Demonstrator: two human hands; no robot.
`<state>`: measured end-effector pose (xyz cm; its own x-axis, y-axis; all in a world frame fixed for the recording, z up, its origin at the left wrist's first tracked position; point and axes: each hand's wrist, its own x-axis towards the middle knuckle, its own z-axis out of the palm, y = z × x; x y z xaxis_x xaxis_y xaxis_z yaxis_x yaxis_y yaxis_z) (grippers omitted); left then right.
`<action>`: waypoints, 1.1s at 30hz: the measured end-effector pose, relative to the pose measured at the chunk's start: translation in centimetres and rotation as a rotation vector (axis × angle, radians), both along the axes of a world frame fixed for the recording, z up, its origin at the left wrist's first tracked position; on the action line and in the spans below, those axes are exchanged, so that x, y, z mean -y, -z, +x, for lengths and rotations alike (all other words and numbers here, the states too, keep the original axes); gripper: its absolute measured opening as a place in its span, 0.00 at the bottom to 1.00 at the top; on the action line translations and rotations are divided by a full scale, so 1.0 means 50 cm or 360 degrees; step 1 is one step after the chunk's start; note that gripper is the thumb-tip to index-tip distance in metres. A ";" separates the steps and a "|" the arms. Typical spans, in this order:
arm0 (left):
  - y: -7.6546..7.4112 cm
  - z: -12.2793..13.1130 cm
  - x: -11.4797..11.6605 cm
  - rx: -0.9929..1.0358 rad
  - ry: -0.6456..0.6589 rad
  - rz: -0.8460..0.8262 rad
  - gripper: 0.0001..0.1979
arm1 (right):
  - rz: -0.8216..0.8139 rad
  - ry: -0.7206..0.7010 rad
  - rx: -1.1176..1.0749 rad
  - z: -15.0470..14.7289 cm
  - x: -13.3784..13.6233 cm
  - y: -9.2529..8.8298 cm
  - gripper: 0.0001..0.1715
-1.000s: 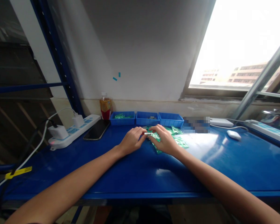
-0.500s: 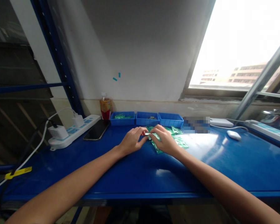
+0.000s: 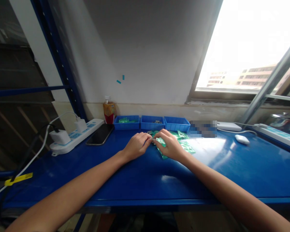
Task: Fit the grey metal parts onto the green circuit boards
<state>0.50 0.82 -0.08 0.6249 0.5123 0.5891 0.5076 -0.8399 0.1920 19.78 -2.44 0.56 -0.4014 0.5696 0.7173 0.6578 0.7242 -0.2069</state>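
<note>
My left hand (image 3: 137,145) and my right hand (image 3: 168,144) meet just above the blue table, fingertips nearly touching. Between their pinched fingers is a small pale, flat piece (image 3: 153,139), mostly covered, so its kind is not clear. Both hands are closed at the tips. Under and beside my right hand lie several shiny green packets (image 3: 188,147), partly hidden by that hand. Behind the hands stand three blue bins in a row: the left bin (image 3: 127,127) holds green packets, the middle bin (image 3: 151,126) a few small metallic pieces, and nothing shows in the right bin (image 3: 177,126).
A phone (image 3: 100,135) lies on the left, beside a white power strip (image 3: 74,137) with plugged-in chargers. A drink bottle (image 3: 109,111) stands by the wall. To the right are a blurred-out item (image 3: 203,129), a white case (image 3: 242,140), cables and another power strip (image 3: 280,132).
My left fingers have closed further over the small pale piece, so less of it shows. Both hands otherwise stay almost in place.
</note>
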 end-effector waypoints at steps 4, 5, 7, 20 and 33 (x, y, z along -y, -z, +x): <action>0.006 -0.001 -0.002 0.0062 -0.0015 -0.0018 0.10 | -0.0002 0.0043 -0.0013 0.000 -0.004 0.001 0.05; 0.007 -0.001 -0.003 0.0085 -0.0010 -0.0015 0.11 | -0.0002 0.0052 -0.0017 0.000 -0.006 0.002 0.06; 0.009 0.000 -0.003 0.0105 0.0002 0.0001 0.11 | -0.0004 0.0060 -0.0012 0.001 -0.007 0.003 0.06; 0.004 0.000 -0.004 -0.0029 -0.0032 -0.0002 0.13 | 0.0003 0.0042 0.0050 -0.002 0.001 0.001 0.05; 0.026 0.004 -0.087 -0.0417 -0.0313 -0.0256 0.20 | -0.0462 0.1029 0.0448 0.060 -0.234 -0.079 0.11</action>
